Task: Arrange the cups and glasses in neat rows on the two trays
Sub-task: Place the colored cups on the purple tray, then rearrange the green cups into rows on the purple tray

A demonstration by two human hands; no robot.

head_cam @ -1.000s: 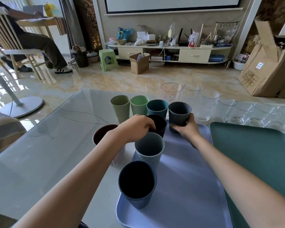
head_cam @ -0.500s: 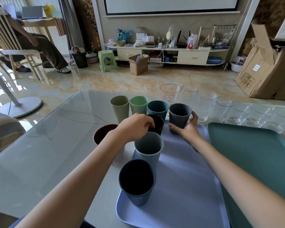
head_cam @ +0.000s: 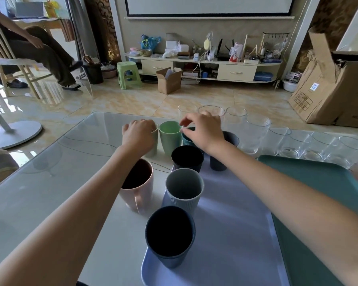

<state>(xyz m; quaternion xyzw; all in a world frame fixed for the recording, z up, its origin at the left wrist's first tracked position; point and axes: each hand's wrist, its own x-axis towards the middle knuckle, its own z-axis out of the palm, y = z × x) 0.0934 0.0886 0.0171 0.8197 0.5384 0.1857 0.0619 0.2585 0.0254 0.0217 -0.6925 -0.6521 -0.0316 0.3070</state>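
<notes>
Hands over far row of cups

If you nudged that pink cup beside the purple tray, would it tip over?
Probably not easily: the pink cup stands upright on the glass table. It looks empty, so likely light, and it may slide on that smooth top rather than topple.

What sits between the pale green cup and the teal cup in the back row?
A mint green cup stands between the pale green cup, under the left hand, and the teal cup, under the right hand. Head view.
</notes>
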